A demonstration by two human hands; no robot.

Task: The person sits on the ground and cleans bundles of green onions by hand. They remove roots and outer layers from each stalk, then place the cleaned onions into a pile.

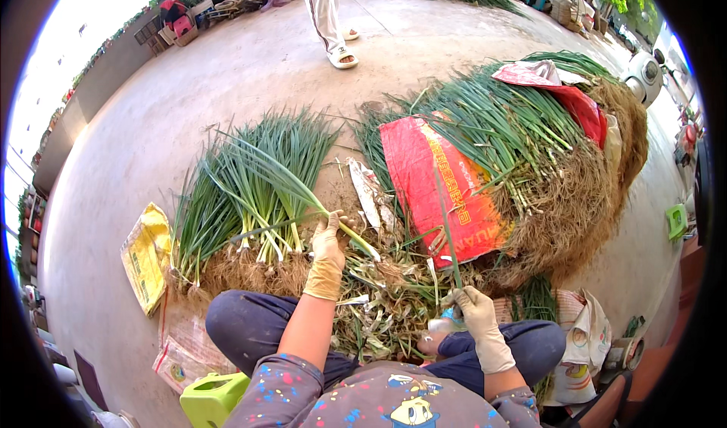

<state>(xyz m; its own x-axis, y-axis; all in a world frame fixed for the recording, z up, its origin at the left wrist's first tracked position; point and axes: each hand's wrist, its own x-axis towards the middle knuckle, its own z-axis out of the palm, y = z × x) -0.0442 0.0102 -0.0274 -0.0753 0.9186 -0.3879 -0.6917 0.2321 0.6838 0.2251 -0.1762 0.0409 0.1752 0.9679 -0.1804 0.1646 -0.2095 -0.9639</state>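
My left hand (329, 246), in a thin pale glove, is closed round a long green onion (304, 191) near its white stem; the roots point down to the right and the leaves reach up to the left. In my gloved right hand (474, 308) is a loose green leaf (446, 223) that stands up from the fingers. Left of my left hand lies a row of green onions (261, 172) with white stems and brown roots. A larger heap of onions (500, 115) with matted roots rests at the right. Peeled leaves and skins (386, 314) lie between my knees.
A red printed sack (437, 183) lies against the large heap. At the left are a yellow sack (149, 257) and a green plastic stool (216, 395). A person in white trousers (324, 13) stands beyond the onions. A white sack (582, 348) sits by my right knee.
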